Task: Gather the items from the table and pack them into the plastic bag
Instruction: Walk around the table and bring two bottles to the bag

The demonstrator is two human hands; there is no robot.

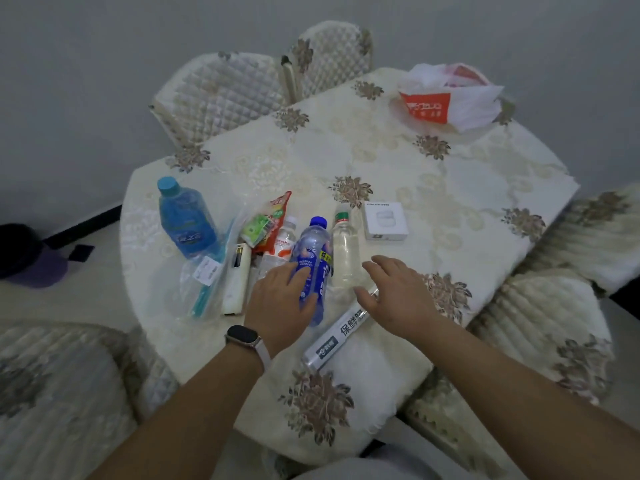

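My left hand [277,303] wraps around the lower part of a blue-capped drink bottle [313,251] standing on the table. My right hand [394,291] hovers open, fingers spread, just above a silver cling-film roll [332,341] and beside a clear bottle with a green-and-white cap [344,251]. Left of them stand a large blue bottle [185,216], snack packets [273,220], a small white bottle with an orange label [284,239] and a white remote-like item [239,275]. A small white box [384,220] lies further right. The white and orange plastic bag [446,97] sits at the far right corner.
The table [450,188] has a cream floral cloth. A clear pouch with a teal item [204,289] lies at the left edge. Padded chairs [221,95] ring the table on all sides. Dark objects lie on the floor [20,251] at far left.
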